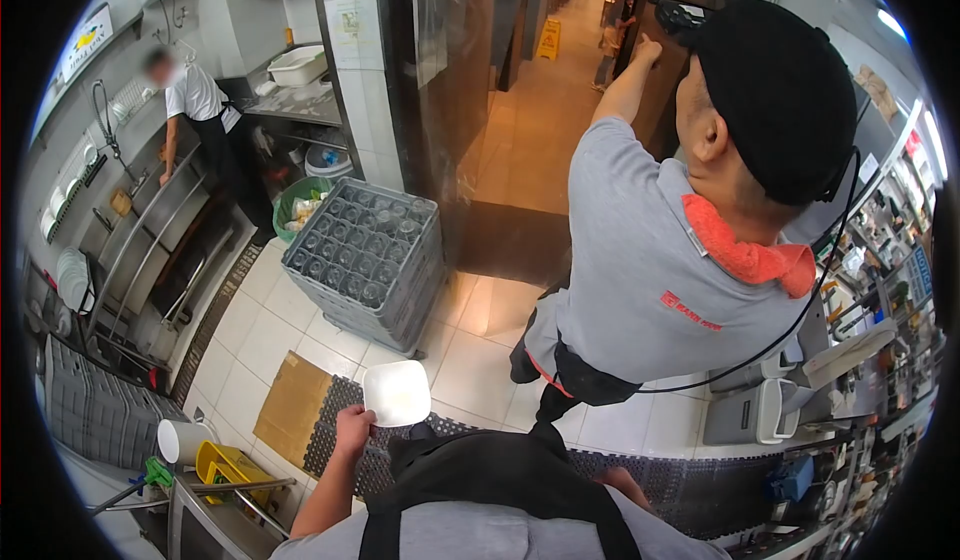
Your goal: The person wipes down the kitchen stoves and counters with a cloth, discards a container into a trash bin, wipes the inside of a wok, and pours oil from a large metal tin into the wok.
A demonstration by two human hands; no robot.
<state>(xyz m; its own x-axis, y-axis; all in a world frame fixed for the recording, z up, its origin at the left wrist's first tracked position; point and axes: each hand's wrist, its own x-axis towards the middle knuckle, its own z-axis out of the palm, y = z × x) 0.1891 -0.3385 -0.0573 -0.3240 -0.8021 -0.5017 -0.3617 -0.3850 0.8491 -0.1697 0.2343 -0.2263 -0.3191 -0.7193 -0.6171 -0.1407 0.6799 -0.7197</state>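
In the head view, my left hand (pixel 353 430) grips the near left edge of a white square dish (pixel 397 394). The dish is held out over the floor in front of my black apron (pixel 480 465). Pale residue shows on its surface. Low on the right, my right hand (pixel 626 483) is only partly visible beside the apron; its fingers are hidden, and I cannot see anything in it.
A stack of grey glass racks (pixel 370 250) stands ahead beside a doorway. A co-worker in grey (pixel 650 250) is close on the right, one arm raised. Another person (pixel 205 110) leans over a sink at left. Cardboard (pixel 292 410) and a black mat (pixel 700 485) cover floor tiles.
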